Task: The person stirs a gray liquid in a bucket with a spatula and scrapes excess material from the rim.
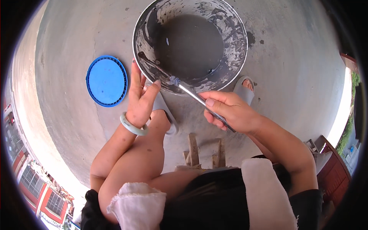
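A large round bucket stands ahead of me, its inner wall smeared with dark grey and whitish residue. Murky grey liquid lies in it. My right hand is closed around the shiny metal handle of a long tool. Pale bluish material is wrapped where the handle meets a dark shaft, which reaches over the near rim to a broader dark end along the left inner wall. I cannot make out the tool's kind. My left hand, wearing a pale bangle, is at the bucket's near-left rim, index finger extended and thumb apart.
A blue round lid lies on the concrete floor left of the bucket. My feet in grey slippers flank the bucket's near side. Wooden legs of a low seat show beneath me. Dark wet spots mark the floor at right.
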`<state>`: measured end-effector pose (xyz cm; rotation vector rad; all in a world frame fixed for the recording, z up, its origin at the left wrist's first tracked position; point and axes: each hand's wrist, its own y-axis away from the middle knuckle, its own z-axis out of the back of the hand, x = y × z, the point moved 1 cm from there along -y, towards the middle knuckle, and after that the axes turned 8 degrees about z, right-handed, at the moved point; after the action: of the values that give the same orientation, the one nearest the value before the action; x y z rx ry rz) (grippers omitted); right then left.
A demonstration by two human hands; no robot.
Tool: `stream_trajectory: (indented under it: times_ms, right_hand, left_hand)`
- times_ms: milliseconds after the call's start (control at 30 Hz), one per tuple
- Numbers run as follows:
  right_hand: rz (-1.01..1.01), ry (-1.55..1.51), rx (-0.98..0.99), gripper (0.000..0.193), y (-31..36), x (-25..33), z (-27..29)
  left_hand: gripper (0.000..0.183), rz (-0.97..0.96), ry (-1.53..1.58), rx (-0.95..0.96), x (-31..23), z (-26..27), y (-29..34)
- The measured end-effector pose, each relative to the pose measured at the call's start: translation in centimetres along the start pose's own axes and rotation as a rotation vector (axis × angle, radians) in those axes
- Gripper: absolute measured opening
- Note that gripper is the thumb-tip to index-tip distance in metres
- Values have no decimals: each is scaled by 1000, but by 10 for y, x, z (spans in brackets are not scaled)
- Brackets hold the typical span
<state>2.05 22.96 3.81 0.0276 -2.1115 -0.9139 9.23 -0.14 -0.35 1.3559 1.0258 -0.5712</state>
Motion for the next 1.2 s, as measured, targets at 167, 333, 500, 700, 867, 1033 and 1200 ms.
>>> stream_trajectory:
  times_ms: [167,333,500,700,867,1033,1200]
  right_hand:
    - [-50,-16,34,47,6,-2,3]
    - [-49,112,68,46,8,12,6]
    - [-51,187,105,46,7,15,14]
    - [-112,-61,119,46,6,9,5]
    - [-121,-221,75,46,5,-6,-17]
    - [5,-215,23,46,1,-21,-38]
    - [31,-166,6,47,-4,-24,-35]
  left_hand:
    - [74,-109,-79,-35,-6,0,-3]
    - [74,-62,-21,-20,-12,-5,-5]
    - [72,14,-63,-15,-20,-1,-1]
    - [71,-30,-117,-38,-14,2,-1]
    - [71,-33,-122,-80,-11,2,-1]
    - [70,-19,-73,-12,-11,2,-3]
    - [71,13,53,51,-11,4,-3]
